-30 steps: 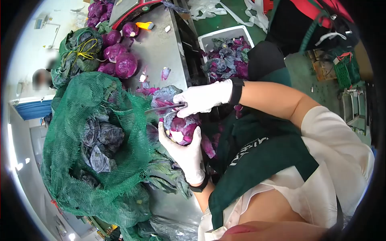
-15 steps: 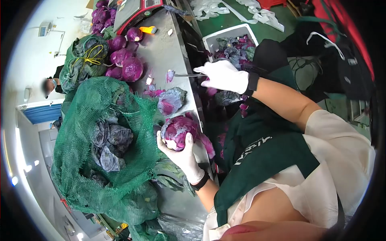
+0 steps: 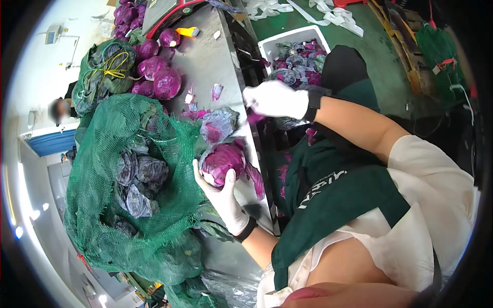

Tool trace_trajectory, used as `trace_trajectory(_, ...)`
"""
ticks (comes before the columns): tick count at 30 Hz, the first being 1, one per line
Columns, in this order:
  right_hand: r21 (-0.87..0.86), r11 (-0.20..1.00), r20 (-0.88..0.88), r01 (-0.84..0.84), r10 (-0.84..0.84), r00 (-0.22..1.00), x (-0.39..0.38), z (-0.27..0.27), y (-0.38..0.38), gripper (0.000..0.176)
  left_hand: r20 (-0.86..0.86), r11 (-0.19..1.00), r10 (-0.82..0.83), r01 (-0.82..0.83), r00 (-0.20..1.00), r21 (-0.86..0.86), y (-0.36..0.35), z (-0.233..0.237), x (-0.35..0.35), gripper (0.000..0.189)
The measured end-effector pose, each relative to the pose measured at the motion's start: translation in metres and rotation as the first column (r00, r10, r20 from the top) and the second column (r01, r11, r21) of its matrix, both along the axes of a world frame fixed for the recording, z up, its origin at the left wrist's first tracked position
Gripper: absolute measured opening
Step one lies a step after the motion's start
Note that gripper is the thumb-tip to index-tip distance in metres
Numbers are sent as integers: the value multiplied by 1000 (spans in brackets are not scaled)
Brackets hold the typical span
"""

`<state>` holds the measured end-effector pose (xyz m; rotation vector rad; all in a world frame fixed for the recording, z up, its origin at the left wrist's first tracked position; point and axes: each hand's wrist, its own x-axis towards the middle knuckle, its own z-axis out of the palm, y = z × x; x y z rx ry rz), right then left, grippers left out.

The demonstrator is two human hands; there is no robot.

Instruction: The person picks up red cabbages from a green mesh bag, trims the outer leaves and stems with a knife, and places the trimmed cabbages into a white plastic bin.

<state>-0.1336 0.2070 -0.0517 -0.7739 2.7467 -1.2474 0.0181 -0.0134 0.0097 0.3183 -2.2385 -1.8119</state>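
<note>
My left hand (image 3: pixel 226 200), in a white glove, cups a red cabbage (image 3: pixel 224 163) from below, with thumb and fingers spread around it. My right hand (image 3: pixel 280 100), also gloved, is closed and blurred at the table edge. A knife was in this grip in the earlier view; its blade cannot be made out now. A blurred purple leaf (image 3: pixel 254 118) shows just below those fingers. Beside the cabbage lies a loose outer leaf (image 3: pixel 218 124), with a purple leaf strip (image 3: pixel 254 180) on its other side. A small scrap (image 3: pixel 216 92) rests farther along the metal table (image 3: pixel 208 59).
A green mesh bag (image 3: pixel 179 205) holding dull cabbages lies alongside the table. Several peeled cabbages (image 3: pixel 167 83) sit near a tied bag (image 3: pixel 105 72), an orange-handled tool (image 3: pixel 188 32) and a red-edged scale (image 3: pixel 172 13). A white box (image 3: pixel 263 49) of trimmings stands beyond the table. A masked person is in the background.
The cabbage in my left hand has turned, showing a smoother, brighter purple side. My right hand has moved slightly left and down, and the knife blade has gone out of sight.
</note>
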Motion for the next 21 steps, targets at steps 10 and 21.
trace_trajectory(10,-219,903,-13,-371,378,926,27,50,-27,51,-18,941,-195,181,981,-285,24,0,-10,95)
trace_trajectory(21,-166,966,-145,-199,176,974,17,-6,-21,21,-101,800,-163,71,981,-596,39,-8,-9,93)
